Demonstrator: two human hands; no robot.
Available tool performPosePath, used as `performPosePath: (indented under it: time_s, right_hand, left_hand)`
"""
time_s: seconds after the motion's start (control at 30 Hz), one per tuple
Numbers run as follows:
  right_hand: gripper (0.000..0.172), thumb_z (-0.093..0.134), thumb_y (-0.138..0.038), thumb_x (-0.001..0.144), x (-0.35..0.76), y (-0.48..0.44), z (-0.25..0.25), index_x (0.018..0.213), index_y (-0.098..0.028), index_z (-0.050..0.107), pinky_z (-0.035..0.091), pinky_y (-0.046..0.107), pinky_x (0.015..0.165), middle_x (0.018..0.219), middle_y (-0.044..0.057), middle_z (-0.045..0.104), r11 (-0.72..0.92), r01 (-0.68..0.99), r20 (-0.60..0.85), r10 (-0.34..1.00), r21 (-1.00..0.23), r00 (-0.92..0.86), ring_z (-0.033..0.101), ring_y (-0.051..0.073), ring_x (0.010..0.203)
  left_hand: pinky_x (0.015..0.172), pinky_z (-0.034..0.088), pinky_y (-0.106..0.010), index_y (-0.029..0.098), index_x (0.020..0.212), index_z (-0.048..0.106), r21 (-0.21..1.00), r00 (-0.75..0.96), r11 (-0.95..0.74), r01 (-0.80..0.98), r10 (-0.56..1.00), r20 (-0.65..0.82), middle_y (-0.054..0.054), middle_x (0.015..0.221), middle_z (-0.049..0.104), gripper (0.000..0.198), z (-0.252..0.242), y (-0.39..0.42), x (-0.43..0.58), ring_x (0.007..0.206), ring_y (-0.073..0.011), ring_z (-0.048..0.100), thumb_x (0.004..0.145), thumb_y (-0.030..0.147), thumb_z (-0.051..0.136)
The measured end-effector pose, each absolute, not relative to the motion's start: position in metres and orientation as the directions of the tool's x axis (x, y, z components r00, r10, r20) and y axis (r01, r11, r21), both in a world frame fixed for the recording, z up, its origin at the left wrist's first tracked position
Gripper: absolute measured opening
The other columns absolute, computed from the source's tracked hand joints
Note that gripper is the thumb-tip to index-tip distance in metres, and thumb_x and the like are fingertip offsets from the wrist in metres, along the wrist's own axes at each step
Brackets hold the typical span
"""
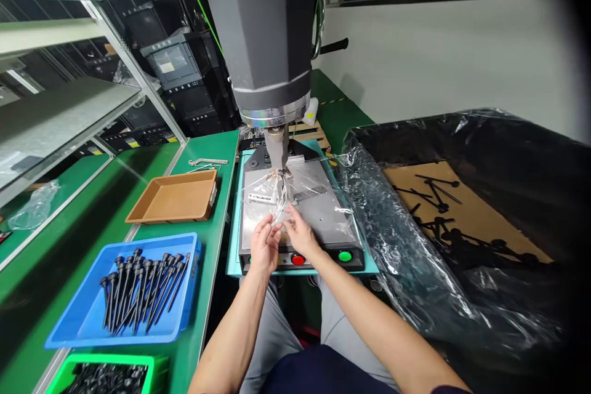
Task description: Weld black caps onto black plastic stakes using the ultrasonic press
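Observation:
Clear plastic film (273, 188) spreads below the metal horn (277, 151) of the press and is gathered in creases around its tip. The fingertips of my left hand (265, 241) are closed on the film's near edge. Close beside it, my right hand (301, 233) pinches the same gathered film, its index finger pointing up towards the horn. Both hands are above the metal base plate (323, 221), just behind a red button (298, 259) and a green button (345, 256). Under the film lies a small pale strip (261, 198); its kind is unclear.
To the left are a brown tray (173, 197), a wrench (209, 162), a blue tray (87, 311) with several black long-stemmed parts, and a green bin (157, 375) of small black pieces. A plastic-lined box (392, 258) with more black parts stands right. The grey press head (272, 24) hangs overhead.

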State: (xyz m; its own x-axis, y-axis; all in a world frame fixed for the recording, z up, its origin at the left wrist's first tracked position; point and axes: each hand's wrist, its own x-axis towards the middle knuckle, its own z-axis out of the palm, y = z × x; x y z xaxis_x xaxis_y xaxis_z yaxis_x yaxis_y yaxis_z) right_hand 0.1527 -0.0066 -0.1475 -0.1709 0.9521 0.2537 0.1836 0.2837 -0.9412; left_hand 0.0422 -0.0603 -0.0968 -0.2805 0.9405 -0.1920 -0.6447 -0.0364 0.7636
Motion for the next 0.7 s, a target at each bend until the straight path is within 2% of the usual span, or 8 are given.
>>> performPosePath:
  time_s: [0.1, 0.17, 0.23, 0.33, 0.43, 0.57, 0.7]
  right_hand:
    - [0.062, 0.045, -0.031, 0.093, 0.146, 0.009, -0.141, 0.152, -0.025, 0.025, 0.043, 0.051, 0.105, 0.150, 0.013, 0.028, 0.491, 0.398, 0.472, 0.868, -0.775, -0.152, 0.037, 0.031, 0.135]
    - [0.063, 0.045, -0.031, 0.093, 0.145, 0.017, -0.136, 0.152, -0.024, 0.023, 0.030, 0.056, 0.113, 0.155, 0.012, 0.015, 0.518, 0.520, 0.554, 0.827, -0.679, -0.099, 0.021, 0.034, 0.143]
    - [0.064, 0.043, -0.029, 0.094, 0.146, 0.026, -0.129, 0.153, -0.023, 0.020, 0.026, 0.057, 0.114, 0.157, 0.013, 0.009, 0.487, 0.587, 0.583, 0.812, -0.647, -0.031, 0.016, 0.035, 0.145]
    - [0.060, 0.042, -0.031, 0.096, 0.150, 0.044, -0.111, 0.151, -0.018, 0.023, 0.028, 0.052, 0.114, 0.157, 0.016, 0.012, 0.466, 0.597, 0.589, 0.808, -0.653, 0.014, 0.019, 0.033, 0.144]
    - [0.057, 0.044, -0.036, 0.095, 0.153, 0.065, -0.093, 0.146, -0.014, 0.035, 0.030, 0.050, 0.114, 0.152, 0.017, 0.027, 0.460, 0.578, 0.578, 0.815, -0.674, 0.025, 0.028, 0.031, 0.141]
    - [0.047, 0.051, -0.037, 0.090, 0.153, 0.090, -0.076, 0.131, -0.014, 0.055, 0.036, 0.044, 0.111, 0.138, 0.018, 0.046, 0.476, 0.519, 0.546, 0.838, -0.710, -0.020, 0.044, 0.029, 0.130]
    - [0.034, 0.058, -0.034, 0.083, 0.154, 0.107, -0.067, 0.111, -0.019, 0.067, 0.040, 0.043, 0.106, 0.128, 0.014, 0.056, 0.460, 0.459, 0.475, 0.875, -0.761, -0.090, 0.051, 0.029, 0.123]
  left_hand:
    - [0.078, 0.050, -0.029, 0.017, 0.111, 0.067, 0.767, -0.276, -0.036, -0.641, 0.943, -0.187, -0.011, 0.113, 0.069, 0.044, -0.090, -0.063, 0.044, 0.095, -0.0204, 0.068, 0.072, 0.035, 0.076]
    - [0.080, 0.049, -0.031, 0.017, 0.113, 0.066, 0.773, -0.275, -0.041, -0.634, 0.945, -0.175, -0.012, 0.116, 0.067, 0.046, -0.085, -0.066, 0.046, 0.099, -0.0222, 0.067, 0.071, 0.036, 0.076]
    - [0.080, 0.049, -0.031, 0.020, 0.113, 0.067, 0.784, -0.285, -0.060, -0.618, 0.946, -0.152, -0.012, 0.128, 0.061, 0.045, -0.080, -0.067, 0.047, 0.101, -0.0223, 0.066, 0.071, 0.035, 0.076]
    - [0.076, 0.049, -0.028, 0.021, 0.111, 0.069, 0.788, -0.298, -0.091, -0.609, 0.947, -0.121, -0.010, 0.137, 0.055, 0.042, -0.072, -0.069, 0.048, 0.099, -0.0205, 0.066, 0.071, 0.033, 0.076]
    - [0.072, 0.049, -0.025, 0.021, 0.112, 0.070, 0.772, -0.278, -0.096, -0.629, 0.955, -0.108, -0.010, 0.139, 0.053, 0.042, -0.065, -0.068, 0.049, 0.097, -0.0186, 0.065, 0.072, 0.032, 0.076]
    - [0.071, 0.050, -0.024, 0.022, 0.115, 0.069, 0.755, -0.249, -0.090, -0.650, 0.963, -0.100, -0.010, 0.145, 0.048, 0.042, -0.059, -0.067, 0.050, 0.097, -0.0171, 0.064, 0.074, 0.030, 0.075]
    - [0.069, 0.050, -0.023, 0.022, 0.116, 0.069, 0.755, -0.225, -0.078, -0.651, 0.970, -0.094, -0.010, 0.144, 0.048, 0.043, -0.058, -0.065, 0.051, 0.095, -0.0163, 0.064, 0.075, 0.030, 0.075]
